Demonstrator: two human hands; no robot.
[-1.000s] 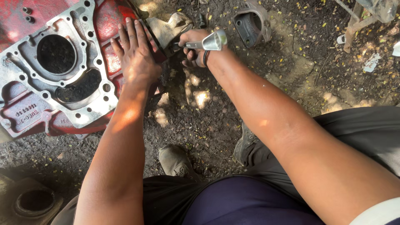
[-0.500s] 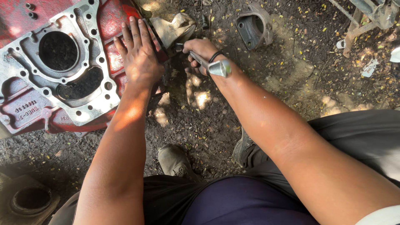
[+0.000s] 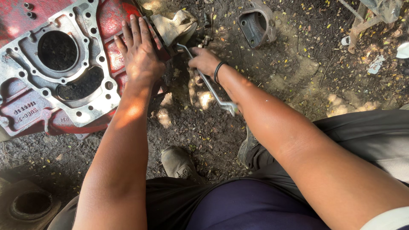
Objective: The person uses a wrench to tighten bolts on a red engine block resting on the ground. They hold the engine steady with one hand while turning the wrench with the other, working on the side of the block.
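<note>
- Head view, nearest part: the person's dark trousers and two worn shoes [image 3: 179, 164] are seen on bare, leaf-strewn ground [image 3: 298, 98].
- Right hand [image 3: 205, 62] is closed around a bent metal wrench [image 3: 211, 85]. The wrench's long axis runs from its near end beside the forearm, up and leftward to its far end.
- That far end is set against the right edge of the red engine casting [image 3: 25, 110], close under a crumpled rag [image 3: 172, 26]; what it bites on is hidden.
- Left hand [image 3: 139, 55] is laid flat, fingers spread, holding nothing, on the casting's right side, just beside the wrench head and left of the right hand.
- Open ground lies right of the wrench; on its left the casting edge is close.
- Farther right, a grey metal housing [image 3: 255, 21] lies well apart.
</note>
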